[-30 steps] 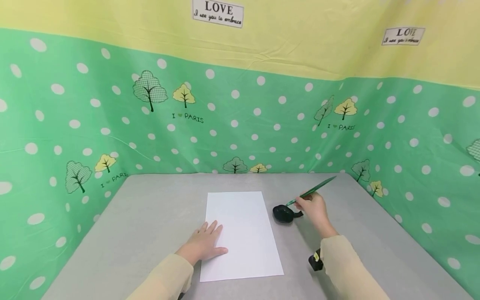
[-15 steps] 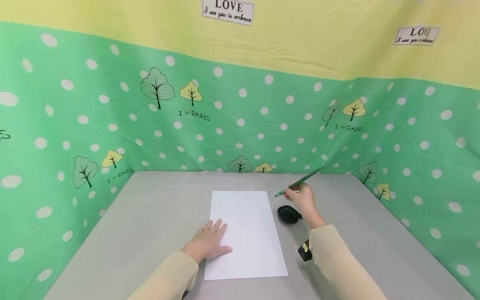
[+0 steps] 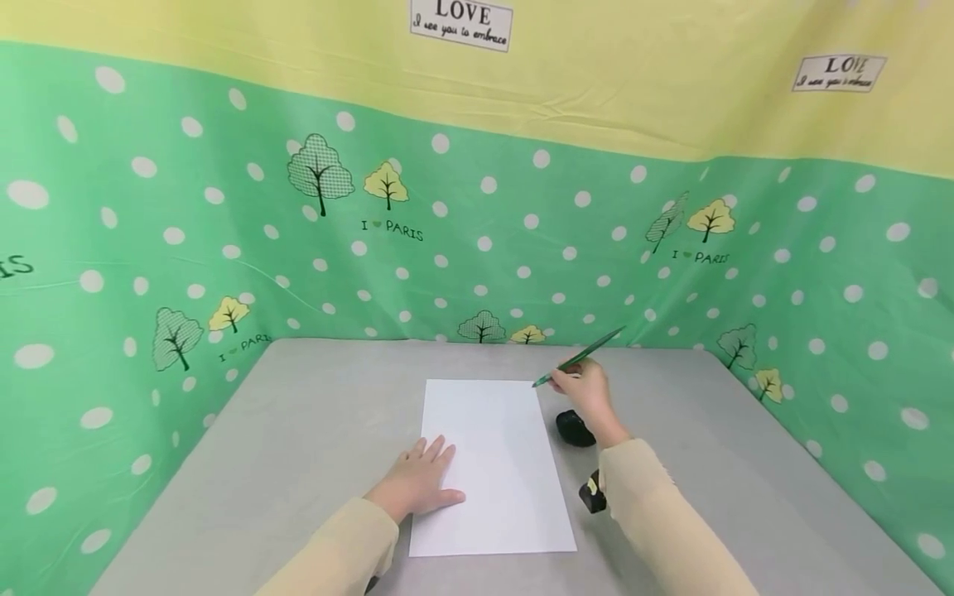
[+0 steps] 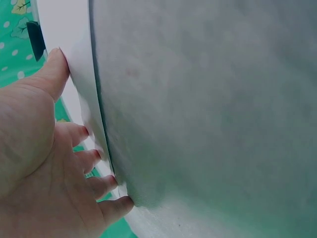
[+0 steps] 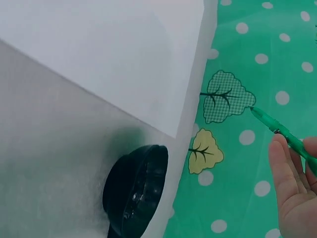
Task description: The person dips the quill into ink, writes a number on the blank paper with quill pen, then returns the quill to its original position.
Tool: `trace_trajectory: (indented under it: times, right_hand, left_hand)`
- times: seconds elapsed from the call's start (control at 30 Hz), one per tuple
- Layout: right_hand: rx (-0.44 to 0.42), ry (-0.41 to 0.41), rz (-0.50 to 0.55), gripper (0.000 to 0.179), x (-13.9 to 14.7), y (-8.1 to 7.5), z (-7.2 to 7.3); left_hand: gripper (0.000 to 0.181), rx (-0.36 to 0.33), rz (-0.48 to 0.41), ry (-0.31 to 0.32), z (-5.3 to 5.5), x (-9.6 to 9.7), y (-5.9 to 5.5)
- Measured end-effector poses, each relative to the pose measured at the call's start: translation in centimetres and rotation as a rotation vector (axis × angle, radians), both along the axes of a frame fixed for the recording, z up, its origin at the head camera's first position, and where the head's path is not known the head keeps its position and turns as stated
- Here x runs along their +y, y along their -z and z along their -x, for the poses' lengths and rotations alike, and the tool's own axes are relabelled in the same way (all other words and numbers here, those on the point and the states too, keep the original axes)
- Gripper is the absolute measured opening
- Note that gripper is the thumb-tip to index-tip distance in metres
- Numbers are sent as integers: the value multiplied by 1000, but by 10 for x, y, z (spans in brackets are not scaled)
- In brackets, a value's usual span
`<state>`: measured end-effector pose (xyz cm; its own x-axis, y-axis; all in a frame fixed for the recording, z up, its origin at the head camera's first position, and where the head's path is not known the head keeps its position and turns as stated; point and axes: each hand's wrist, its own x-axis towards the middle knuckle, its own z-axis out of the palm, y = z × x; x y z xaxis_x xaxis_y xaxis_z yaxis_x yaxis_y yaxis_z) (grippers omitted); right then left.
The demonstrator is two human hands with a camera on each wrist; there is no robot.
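Note:
A blank white sheet of paper (image 3: 495,463) lies upright on the grey table. My left hand (image 3: 417,480) rests on its left edge with fingers spread, and the left wrist view shows the fingertips along the paper's border. Between the thumb and fingers of my right hand (image 3: 587,393) is a long green pen (image 3: 585,356), pinched near its tip. The dark tip is around the paper's far right corner; touching is hard to judge in the head view, but in the right wrist view the pen (image 5: 275,126) looks raised. A black handled bowl (image 5: 133,193) stands right of the paper, its handle partly hidden.
Green dotted cloth (image 3: 484,248) walls the table (image 3: 335,397) at the back and sides. A small black device with a yellow mark (image 3: 592,492) sits by the right sleeve.
My right hand has lifted the pen from the black bowl and carried it left and away to the paper's far right corner. The left hand stays on the paper; the head view shifted slightly.

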<state>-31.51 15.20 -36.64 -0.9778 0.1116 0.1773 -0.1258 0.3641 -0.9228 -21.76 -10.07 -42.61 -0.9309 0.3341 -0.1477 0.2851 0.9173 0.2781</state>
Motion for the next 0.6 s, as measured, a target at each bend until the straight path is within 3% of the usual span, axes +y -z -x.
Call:
trace_trajectory:
  times: [0.6]
  right_hand:
    - [-17,-19,-24,14,-25,5,8]
  left_hand:
    - [77,-5,10,-18,0,0,0]
